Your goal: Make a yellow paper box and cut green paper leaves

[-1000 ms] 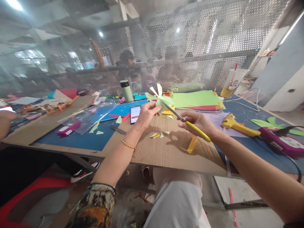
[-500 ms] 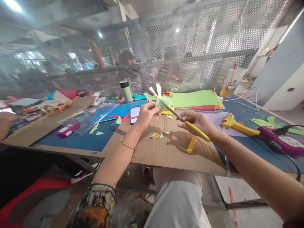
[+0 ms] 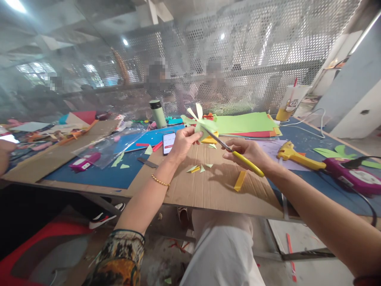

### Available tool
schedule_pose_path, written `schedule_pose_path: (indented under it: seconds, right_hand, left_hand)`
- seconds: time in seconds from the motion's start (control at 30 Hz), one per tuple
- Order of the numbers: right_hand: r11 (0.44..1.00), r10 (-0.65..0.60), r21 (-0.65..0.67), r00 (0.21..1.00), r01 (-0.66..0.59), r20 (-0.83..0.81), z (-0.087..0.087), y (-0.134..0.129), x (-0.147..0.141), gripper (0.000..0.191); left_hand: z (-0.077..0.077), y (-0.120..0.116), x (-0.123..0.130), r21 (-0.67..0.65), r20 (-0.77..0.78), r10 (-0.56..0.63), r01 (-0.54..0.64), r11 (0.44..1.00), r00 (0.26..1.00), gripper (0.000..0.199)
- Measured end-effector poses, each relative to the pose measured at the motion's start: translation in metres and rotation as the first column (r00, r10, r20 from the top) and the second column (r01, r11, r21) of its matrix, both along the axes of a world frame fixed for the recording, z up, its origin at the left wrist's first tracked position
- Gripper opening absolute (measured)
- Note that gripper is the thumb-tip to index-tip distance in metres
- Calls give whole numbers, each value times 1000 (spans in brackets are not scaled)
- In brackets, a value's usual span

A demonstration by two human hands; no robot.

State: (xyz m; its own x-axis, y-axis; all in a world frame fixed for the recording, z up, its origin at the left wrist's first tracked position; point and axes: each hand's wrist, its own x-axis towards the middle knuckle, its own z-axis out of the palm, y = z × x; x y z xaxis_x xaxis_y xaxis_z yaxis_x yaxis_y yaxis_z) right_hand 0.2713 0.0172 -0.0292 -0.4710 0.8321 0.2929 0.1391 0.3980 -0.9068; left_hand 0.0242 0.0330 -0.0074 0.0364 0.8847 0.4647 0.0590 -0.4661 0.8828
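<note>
Between the thumb and fingers of my left hand [image 3: 187,142] is a light green paper piece [image 3: 205,124] with several pointed petals, held up over the cardboard [image 3: 196,190]. My right hand [image 3: 248,153] grips yellow-handled scissors [image 3: 248,163]; their blades point up and left and touch the paper's right side. Whether the blades are fully closed is hidden by the paper. Small green scraps [image 3: 203,168] and a yellow strip [image 3: 239,181] lie on the cardboard below my hands.
A phone [image 3: 169,143] lies behind my left wrist, near a green bottle [image 3: 157,114]. Green sheets [image 3: 247,123] are stacked at the back. On the right are a yellow glue gun [image 3: 300,157], a purple device [image 3: 351,174] and a drink cup [image 3: 288,103]. A person's hand [image 3: 6,153] shows far left.
Both my hands, the green paper and the scissors have barely moved. At the far left, the other person's hand has shifted slightly left.
</note>
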Motion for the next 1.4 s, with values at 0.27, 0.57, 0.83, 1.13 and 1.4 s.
schedule_pose_path:
  seconds: [0.27,0.57,0.83,1.13,1.4]
  right_hand:
    - [1000,-1,24,1000,0,18,1,0,1,62]
    - [999,2,39,1000,-3,20,4,-3,0,62]
    - [1000,-5,4,1000,5,16,0,0,0,63]
    - [1000,-1,-8,1000,1,12,0,1,1,61]
    - [1000,9,7,1000,-9,14,1,1,1,58]
  left_hand:
    - [1,-1,1,0,14,-18,18,1000,1000,26]
    - [2,-2,1,-16,10,-22,22,1000,1000,25]
    - [0,0,-1,-32,24,-26,27,999,999,25]
    - [1,-1,-1,-28,16,-19,20,999,1000,26]
    - [-3,3,-3,-23,11,-10,11,1000,1000,24]
